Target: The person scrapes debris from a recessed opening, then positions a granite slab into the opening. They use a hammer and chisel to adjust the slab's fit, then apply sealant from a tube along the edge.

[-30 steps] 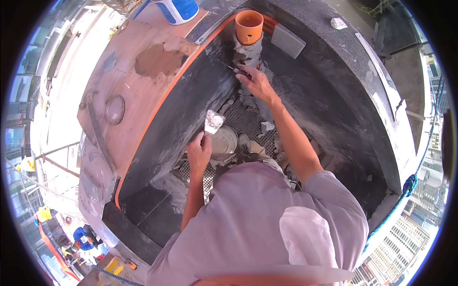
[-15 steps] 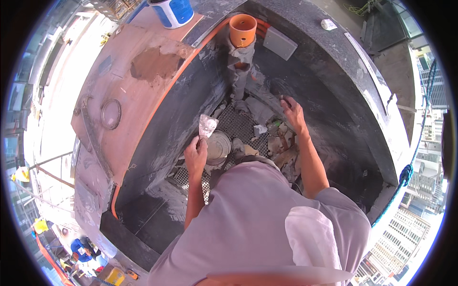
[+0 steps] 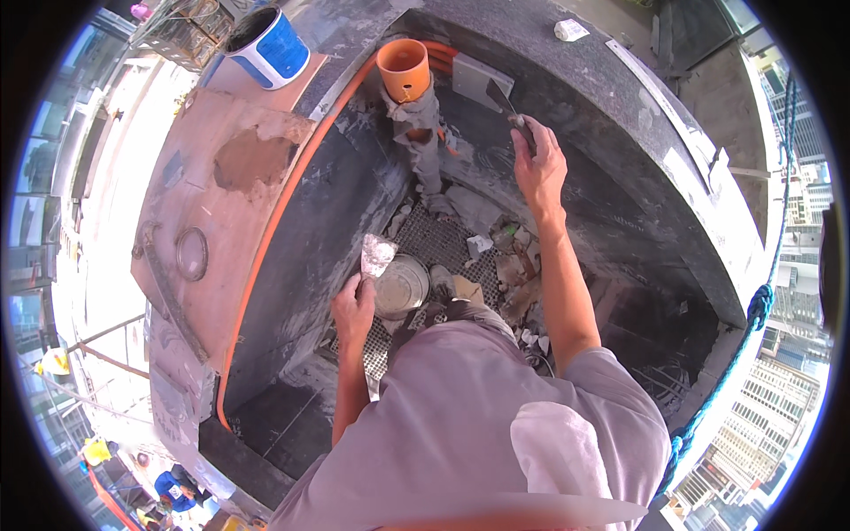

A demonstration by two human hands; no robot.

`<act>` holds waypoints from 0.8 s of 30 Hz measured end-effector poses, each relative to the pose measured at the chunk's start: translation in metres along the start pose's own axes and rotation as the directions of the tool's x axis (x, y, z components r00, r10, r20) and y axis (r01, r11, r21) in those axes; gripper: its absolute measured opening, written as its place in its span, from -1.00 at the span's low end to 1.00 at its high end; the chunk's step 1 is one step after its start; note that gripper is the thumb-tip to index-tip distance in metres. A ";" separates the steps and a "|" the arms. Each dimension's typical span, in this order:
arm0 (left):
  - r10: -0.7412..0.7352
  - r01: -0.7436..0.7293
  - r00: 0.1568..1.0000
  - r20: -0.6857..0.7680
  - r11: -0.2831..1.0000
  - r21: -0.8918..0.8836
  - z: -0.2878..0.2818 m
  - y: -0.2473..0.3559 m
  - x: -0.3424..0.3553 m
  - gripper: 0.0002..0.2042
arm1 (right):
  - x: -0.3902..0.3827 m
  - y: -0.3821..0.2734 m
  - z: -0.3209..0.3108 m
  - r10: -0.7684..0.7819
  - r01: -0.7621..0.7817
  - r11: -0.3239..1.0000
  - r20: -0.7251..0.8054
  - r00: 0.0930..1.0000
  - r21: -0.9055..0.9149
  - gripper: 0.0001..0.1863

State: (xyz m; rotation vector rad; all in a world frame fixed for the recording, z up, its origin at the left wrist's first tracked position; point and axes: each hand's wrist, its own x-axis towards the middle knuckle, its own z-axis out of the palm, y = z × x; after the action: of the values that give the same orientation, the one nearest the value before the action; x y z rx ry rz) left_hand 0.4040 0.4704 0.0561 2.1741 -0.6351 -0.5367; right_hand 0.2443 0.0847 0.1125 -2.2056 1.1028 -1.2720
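A: With left hand (image 3: pixel 354 308)?
B: Pinching white-caked scraper (image 3: pixel 378 255) between thumb and fingers, pointing up, near round container (image 3: pixel 404 288).
A: With right hand (image 3: pixel 540 168)?
B: Gripping dark-bladed tool (image 3: pixel 502 97) with curled fingers. Raised right of orange pipe (image 3: pixel 421 81), across pale box (image 3: pixel 469 80) in view. Can't tell about contact.

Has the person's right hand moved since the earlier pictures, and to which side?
Yes. Judged against the orange pipe, the right hand has moved rightward: one second ago it was almost directly below the pipe's mouth in view; now it is well right.
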 end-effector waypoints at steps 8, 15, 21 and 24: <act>-0.033 0.035 0.998 0.056 0.999 -0.032 0.014 -0.002 0.002 -0.66 | 0.005 0.000 0.020 0.278 -0.298 0.910 0.107 0.955 0.288 -0.63; -0.135 0.134 0.983 0.122 0.991 0.014 0.013 -0.004 0.008 -0.67 | -0.040 -0.032 0.038 0.377 -0.578 0.533 0.438 0.816 0.617 -0.56; -0.118 0.114 0.980 0.159 0.993 0.033 0.019 -0.019 0.019 -0.70 | -0.033 -0.027 0.028 0.416 -0.629 0.427 0.476 0.775 0.650 -0.58; -0.112 0.117 0.979 0.168 0.993 -0.019 0.023 -0.009 0.020 -0.70 | -0.026 -0.030 0.026 0.394 -0.683 0.318 0.564 0.726 0.657 -0.67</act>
State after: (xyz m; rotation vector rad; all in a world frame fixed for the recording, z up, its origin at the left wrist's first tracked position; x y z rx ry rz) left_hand 0.4086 0.4505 0.0317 2.1632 -0.5898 -0.7914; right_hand 0.2720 0.1227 0.1036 -1.0415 0.7333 -0.8042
